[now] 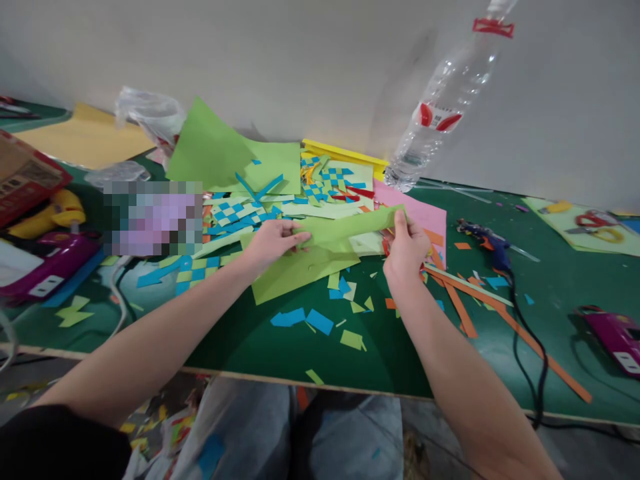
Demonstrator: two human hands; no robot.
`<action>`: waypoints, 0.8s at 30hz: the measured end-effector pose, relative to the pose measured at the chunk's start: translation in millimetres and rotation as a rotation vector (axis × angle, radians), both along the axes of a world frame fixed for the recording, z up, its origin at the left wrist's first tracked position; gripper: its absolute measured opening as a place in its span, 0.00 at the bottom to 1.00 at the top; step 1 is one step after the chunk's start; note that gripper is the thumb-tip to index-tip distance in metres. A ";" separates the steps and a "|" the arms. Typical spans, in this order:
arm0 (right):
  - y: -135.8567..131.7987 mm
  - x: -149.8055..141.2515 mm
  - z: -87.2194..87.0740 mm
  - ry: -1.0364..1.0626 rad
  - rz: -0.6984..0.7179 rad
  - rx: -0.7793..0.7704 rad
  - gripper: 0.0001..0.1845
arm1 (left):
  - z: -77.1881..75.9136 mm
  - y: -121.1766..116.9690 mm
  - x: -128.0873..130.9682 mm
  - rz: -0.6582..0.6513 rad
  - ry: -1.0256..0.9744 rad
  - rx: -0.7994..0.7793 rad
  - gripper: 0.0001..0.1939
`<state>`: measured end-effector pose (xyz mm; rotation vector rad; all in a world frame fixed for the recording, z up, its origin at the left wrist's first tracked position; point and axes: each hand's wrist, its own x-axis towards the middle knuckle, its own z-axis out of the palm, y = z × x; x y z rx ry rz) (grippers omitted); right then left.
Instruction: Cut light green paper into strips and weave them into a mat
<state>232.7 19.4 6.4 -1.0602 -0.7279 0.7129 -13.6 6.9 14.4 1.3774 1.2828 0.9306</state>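
A strip of light green paper [345, 227] stretches between my two hands above the table. My left hand [277, 241] pinches its left end, and my right hand [406, 250] grips the right end between thumb and fingers. Bits of red and yellow show beside my right hand, too covered to identify. Under the strip lies a larger green sheet [280, 277]. Just behind are woven blue-and-green paper pieces [230, 213] and a big green sheet [270, 160] with a curled corner.
A clear plastic bottle [435, 127] stands at the back. Right of my hands are a glue gun [487, 243] with a black cord, orange paper strips [545, 363] and scissors [600, 227]. A purple device [45, 267] sits left. Blue scraps [320, 321] dot the green table [370, 370].
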 end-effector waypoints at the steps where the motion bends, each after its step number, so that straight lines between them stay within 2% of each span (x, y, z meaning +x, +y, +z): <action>1: -0.7 -0.7 0.0 -0.005 0.001 -0.010 0.18 | -1.4 2.1 -1.3 0.087 -0.065 0.006 0.09; 4: -2.8 -3.3 0.4 0.005 0.045 -0.058 0.19 | -1.4 6.0 -2.9 0.252 -0.243 0.090 0.06; 8: -6.2 -8.8 2.3 0.013 0.188 -0.174 0.19 | 2.3 8.0 -2.7 0.416 -0.446 0.216 0.08; 12: -12.3 -15.8 3.4 -0.036 0.373 -0.224 0.20 | -1.3 13.3 -6.3 0.541 -0.620 0.167 0.11; 16: -18.3 -21.9 2.9 -0.070 0.488 -0.220 0.20 | -7.3 16.5 -4.6 0.488 -0.663 0.051 0.13; 20: -21.0 -26.1 1.9 -0.049 0.497 -0.175 0.19 | -6.7 8.1 8.6 0.331 -0.658 -0.054 0.10; 24: -22.3 -27.9 0.6 -0.092 0.535 -0.148 0.19 | -3.7 -2.7 18.6 0.181 -0.620 -0.066 0.07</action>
